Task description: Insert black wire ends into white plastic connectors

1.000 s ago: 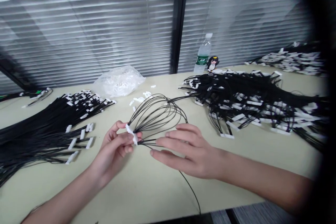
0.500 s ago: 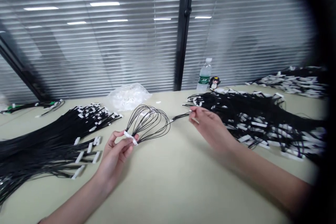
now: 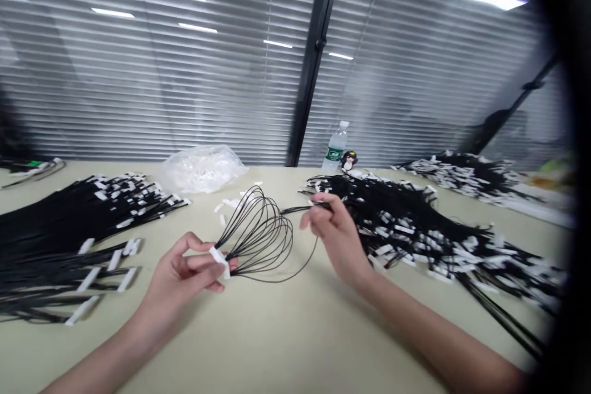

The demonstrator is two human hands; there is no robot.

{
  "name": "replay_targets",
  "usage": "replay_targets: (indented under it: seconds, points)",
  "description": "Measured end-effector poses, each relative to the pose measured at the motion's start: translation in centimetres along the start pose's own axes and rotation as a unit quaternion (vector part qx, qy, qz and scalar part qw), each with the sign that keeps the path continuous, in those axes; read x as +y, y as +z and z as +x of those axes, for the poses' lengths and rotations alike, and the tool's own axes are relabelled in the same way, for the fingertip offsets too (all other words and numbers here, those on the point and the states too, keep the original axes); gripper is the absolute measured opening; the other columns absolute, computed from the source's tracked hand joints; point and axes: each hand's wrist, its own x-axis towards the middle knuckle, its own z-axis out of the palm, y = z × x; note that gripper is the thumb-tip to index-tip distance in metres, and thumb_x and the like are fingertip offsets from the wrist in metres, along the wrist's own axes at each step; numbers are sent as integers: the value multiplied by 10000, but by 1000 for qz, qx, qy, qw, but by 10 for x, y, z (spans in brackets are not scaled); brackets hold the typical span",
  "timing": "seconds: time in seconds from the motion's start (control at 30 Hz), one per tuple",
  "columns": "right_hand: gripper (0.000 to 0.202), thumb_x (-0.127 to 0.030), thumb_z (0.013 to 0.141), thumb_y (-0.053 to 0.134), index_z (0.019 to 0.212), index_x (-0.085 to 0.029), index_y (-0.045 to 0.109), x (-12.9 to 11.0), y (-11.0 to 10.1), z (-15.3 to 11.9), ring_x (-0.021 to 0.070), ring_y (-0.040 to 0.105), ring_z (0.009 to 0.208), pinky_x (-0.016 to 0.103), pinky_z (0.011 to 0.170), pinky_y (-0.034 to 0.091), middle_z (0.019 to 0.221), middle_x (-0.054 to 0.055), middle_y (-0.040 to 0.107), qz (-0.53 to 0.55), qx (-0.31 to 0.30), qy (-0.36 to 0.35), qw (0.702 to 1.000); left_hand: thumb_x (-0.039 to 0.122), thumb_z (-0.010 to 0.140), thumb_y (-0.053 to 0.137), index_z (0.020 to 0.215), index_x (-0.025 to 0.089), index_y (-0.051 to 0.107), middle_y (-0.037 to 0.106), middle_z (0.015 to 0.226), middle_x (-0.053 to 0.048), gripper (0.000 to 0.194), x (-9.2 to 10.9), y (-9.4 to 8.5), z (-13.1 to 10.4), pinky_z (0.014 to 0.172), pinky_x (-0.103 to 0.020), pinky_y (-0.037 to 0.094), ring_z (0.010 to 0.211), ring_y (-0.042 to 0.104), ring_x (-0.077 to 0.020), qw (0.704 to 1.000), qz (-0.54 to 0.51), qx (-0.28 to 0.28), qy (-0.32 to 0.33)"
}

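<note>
your single head-worn view looks forward and down from above the near side of the table [image 3: 277,345], toward the blinds [image 3: 207,86] behind.

Hands [image 3: 182,277]: two. Held connector [image 3: 220,262]: one. Wire bundle [image 3: 263,235], looped: one. Large wire heaps [image 3: 392,203]: three. Bag [image 3: 202,168]: one. Bottle [image 3: 335,149]: one. Figurine [image 3: 349,160]: one. Loose white bits [image 3: 231,203]: several, blurred.

Left of the bottle [image 3: 335,149], clear with a green label bearing white marks, the bag [image 3: 203,169] is translucent whitish over white bits, and the blinds [image 3: 207,86] show grey-white horizontal stripes. Just right of the bottle, the figurine [image 3: 349,160] is black and white with a yellow spot on top; in front, the desk [image 3: 277,338] is pale yellowish-green.
</note>
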Motion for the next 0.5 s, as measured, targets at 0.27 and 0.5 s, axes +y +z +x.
replay_targets:
  seconds: [0.27,0.5]
  points:
    - [55,-126,811,541,821,-177,559,-10,39,-46,77,483,660,264,716,372,699,-28,569,-298,-200,-209,910,159,643,718,741,224,358,715,620,19,379,2,11,-15,468,-232,515,763,689,-247,997,-6,-69,-21]
    - [78,-108,812,527,817,-175,567,-11,36,-40,89,449,675,263,685,361,706,-23,561,-320,-172,-199,910,145,670,702,755,225,353,728,650,5,367,6,11,-16,470,-222,514,773,690,-239,997,2,-76,-31]
